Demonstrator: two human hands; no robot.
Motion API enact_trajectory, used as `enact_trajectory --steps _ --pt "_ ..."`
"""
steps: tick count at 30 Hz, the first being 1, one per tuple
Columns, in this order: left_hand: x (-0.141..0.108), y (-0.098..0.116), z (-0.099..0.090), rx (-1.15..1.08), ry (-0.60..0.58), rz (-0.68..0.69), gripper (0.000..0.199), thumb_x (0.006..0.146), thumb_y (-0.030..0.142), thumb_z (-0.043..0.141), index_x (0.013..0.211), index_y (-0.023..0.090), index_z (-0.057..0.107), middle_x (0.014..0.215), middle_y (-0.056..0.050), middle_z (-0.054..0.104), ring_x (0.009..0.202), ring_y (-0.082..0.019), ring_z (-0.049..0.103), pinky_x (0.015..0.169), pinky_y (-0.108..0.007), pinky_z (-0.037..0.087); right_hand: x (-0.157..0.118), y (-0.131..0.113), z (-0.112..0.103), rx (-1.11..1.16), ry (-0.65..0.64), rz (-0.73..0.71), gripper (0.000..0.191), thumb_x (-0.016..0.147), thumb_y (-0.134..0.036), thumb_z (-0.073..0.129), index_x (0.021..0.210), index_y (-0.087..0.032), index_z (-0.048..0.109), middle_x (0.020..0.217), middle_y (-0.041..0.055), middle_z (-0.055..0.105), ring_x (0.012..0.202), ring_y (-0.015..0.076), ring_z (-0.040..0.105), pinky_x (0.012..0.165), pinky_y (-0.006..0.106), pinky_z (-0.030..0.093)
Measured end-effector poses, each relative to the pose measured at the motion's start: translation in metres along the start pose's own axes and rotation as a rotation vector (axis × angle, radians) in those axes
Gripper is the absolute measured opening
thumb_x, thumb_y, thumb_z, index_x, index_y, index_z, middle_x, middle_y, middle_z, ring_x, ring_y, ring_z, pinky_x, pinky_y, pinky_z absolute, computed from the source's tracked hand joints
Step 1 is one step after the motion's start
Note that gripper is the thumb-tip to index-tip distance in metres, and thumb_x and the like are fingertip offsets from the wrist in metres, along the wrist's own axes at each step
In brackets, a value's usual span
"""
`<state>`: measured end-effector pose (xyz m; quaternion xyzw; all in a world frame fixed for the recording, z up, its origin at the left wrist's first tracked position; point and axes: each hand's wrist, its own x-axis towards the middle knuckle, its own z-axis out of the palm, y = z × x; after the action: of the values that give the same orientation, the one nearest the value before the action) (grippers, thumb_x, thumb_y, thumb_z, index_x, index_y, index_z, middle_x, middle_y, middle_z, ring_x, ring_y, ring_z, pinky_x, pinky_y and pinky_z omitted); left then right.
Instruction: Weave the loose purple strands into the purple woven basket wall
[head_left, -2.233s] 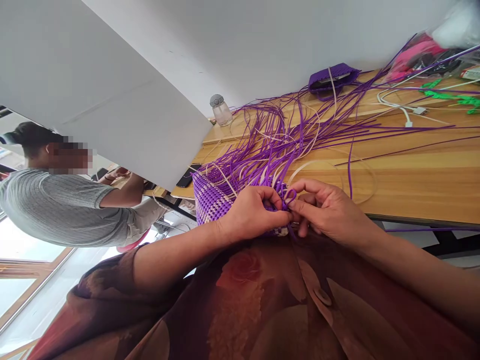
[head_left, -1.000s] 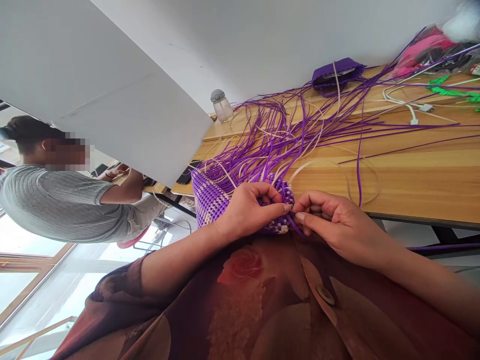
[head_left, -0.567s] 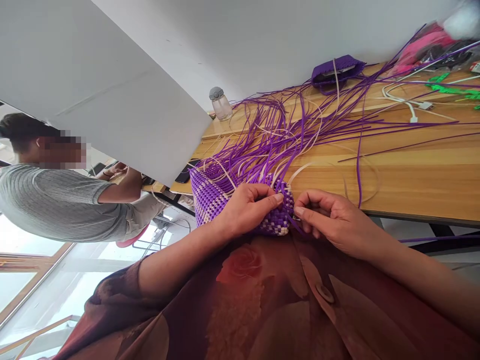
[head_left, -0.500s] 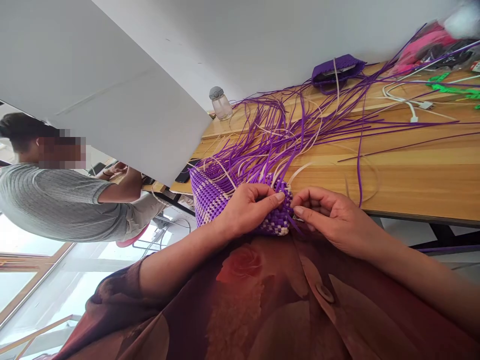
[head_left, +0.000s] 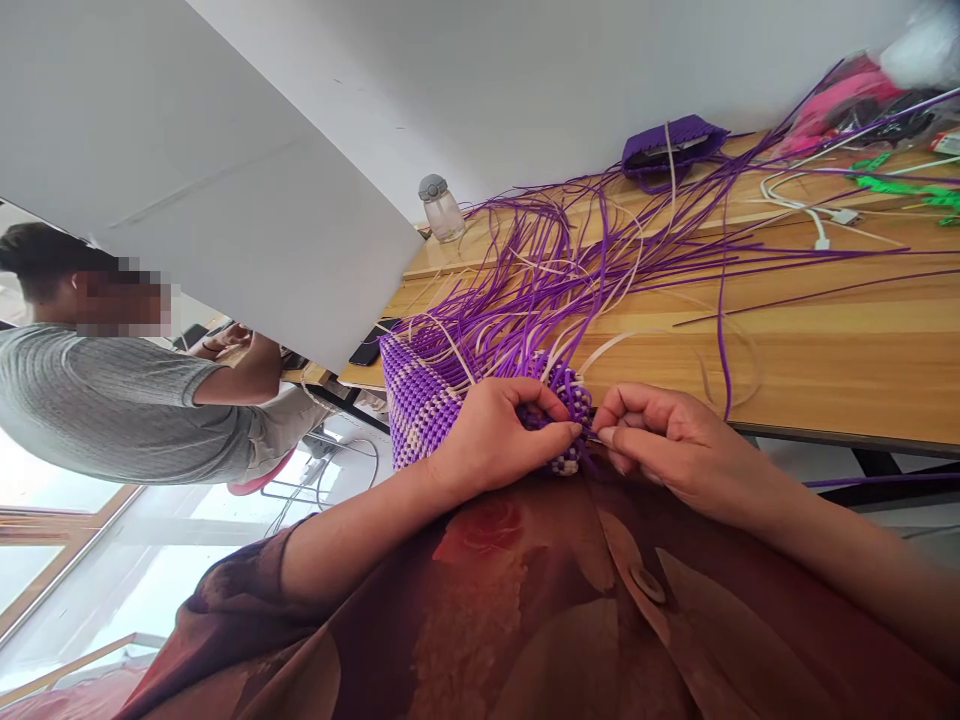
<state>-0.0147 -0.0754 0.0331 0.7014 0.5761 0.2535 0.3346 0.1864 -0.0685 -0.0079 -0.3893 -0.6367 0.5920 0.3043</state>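
A purple and cream woven piece (head_left: 421, 400) lies at the table's near edge, against my clothing. Many long loose purple and cream strips (head_left: 517, 290) fan out from it over the table. My left hand (head_left: 517, 430) is closed on the woven piece near its right end, thumb and forefinger pinching its edge. Just to the right, my right hand (head_left: 652, 440) is closed, its fingertips pinched on something thin beside that edge. What exactly lies between those fingertips is too small to make out.
On the wooden table (head_left: 847, 350) are a clear bottle (head_left: 442, 210), a purple woven pouch (head_left: 671, 150), a phone (head_left: 373, 343), white cables (head_left: 795, 205), green pieces (head_left: 900, 187) and plastic bags (head_left: 847, 105). A person in grey (head_left: 120, 400) sits at the left, beyond a panel.
My left thumb and fingers have shifted slightly right and down along the woven edge. My right hand has moved a little right and down, its fingertips closer to my left thumb.
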Motion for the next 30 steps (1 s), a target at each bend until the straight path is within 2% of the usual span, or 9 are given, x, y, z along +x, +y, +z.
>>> enact_trajectory --steps 4,6,9,11,13,15,19,24,30 --pt "0.001 -0.003 0.002 -0.055 -0.045 0.0 0.018 0.076 0.032 0.071 0.074 0.014 0.072 0.063 0.002 0.062 0.056 -0.008 0.046 0.054 -0.021 0.036 -0.004 0.002 0.001 -0.088 0.038 -0.038 0.005 0.087 -0.021 0.055 0.083 -0.02 0.057 0.064 -0.0014 0.059 0.055 0.0104 0.049 0.052 0.024 0.037" --pt "0.002 -0.004 0.001 -0.089 -0.076 -0.002 0.017 0.077 0.031 0.071 0.074 0.014 0.071 0.063 0.002 0.061 0.057 -0.008 0.046 0.055 -0.021 0.036 -0.003 0.003 0.002 -0.095 0.11 -0.127 0.012 0.091 -0.024 0.056 0.102 -0.022 0.061 0.081 0.0015 0.065 0.065 0.0125 0.057 0.058 0.025 0.046" --pt "0.003 -0.006 0.0 -0.139 -0.122 0.01 0.016 0.078 0.029 0.07 0.074 0.013 0.07 0.065 0.002 0.06 0.059 -0.008 0.047 0.058 -0.021 0.037 0.005 0.003 0.002 -0.189 0.149 -0.33 0.031 0.096 -0.026 0.054 0.126 -0.028 0.061 0.11 0.0048 0.067 0.091 0.0172 0.064 0.08 0.031 0.052" --pt "0.003 -0.008 -0.001 -0.177 -0.144 0.029 0.014 0.078 0.026 0.069 0.074 0.013 0.07 0.066 0.002 0.061 0.062 -0.008 0.049 0.061 -0.021 0.039 0.011 0.004 0.001 -0.281 0.1 -0.441 0.028 0.097 -0.024 0.054 0.121 -0.03 0.068 0.109 0.0036 0.068 0.097 0.0179 0.064 0.088 0.033 0.051" --pt "0.003 -0.009 -0.002 -0.194 -0.15 0.043 0.012 0.078 0.024 0.069 0.075 0.012 0.07 0.068 0.002 0.062 0.063 -0.008 0.051 0.063 -0.021 0.04 0.016 0.005 -0.002 -0.312 0.071 -0.479 0.022 0.096 -0.025 0.056 0.11 -0.029 0.072 0.1 0.0024 0.071 0.091 0.0175 0.065 0.085 0.032 0.051" --pt "0.004 -0.01 -0.002 -0.188 -0.157 0.037 0.012 0.078 0.024 0.069 0.076 0.012 0.072 0.069 0.001 0.064 0.064 -0.009 0.051 0.063 -0.021 0.04 0.018 0.007 -0.006 -0.324 0.069 -0.462 0.02 0.095 -0.026 0.058 0.109 -0.028 0.073 0.097 0.0022 0.072 0.085 0.0176 0.066 0.079 0.032 0.051" --pt "0.004 -0.009 -0.003 -0.188 -0.169 0.035 0.012 0.079 0.023 0.069 0.074 0.013 0.072 0.07 0.001 0.066 0.065 -0.009 0.053 0.064 -0.021 0.041 0.019 0.007 -0.013 -0.351 0.013 -0.423 0.029 0.094 -0.025 0.057 0.12 -0.031 0.07 0.101 0.0022 0.073 0.088 0.02 0.067 0.08 0.034 0.052" --pt "0.005 -0.008 -0.004 -0.139 -0.156 0.03 0.013 0.079 0.027 0.07 0.078 0.014 0.074 0.072 0.0 0.069 0.065 -0.01 0.056 0.064 -0.022 0.042 0.022 0.009 -0.013 -0.297 0.121 -0.457 0.009 0.087 -0.03 0.068 0.093 -0.027 0.073 0.092 0.0028 0.07 0.087 0.0207 0.064 0.082 0.034 0.049" --pt "0.002 -0.003 -0.003 -0.109 -0.082 0.012 0.016 0.078 0.027 0.072 0.086 0.014 0.075 0.072 0.0 0.068 0.065 -0.01 0.056 0.063 -0.022 0.043 0.02 0.008 -0.002 0.017 0.103 -0.145 0.025 0.083 -0.044 0.072 0.082 -0.02 0.064 0.062 -0.0024 0.058 0.052 0.0105 0.049 0.05 0.024 0.039"
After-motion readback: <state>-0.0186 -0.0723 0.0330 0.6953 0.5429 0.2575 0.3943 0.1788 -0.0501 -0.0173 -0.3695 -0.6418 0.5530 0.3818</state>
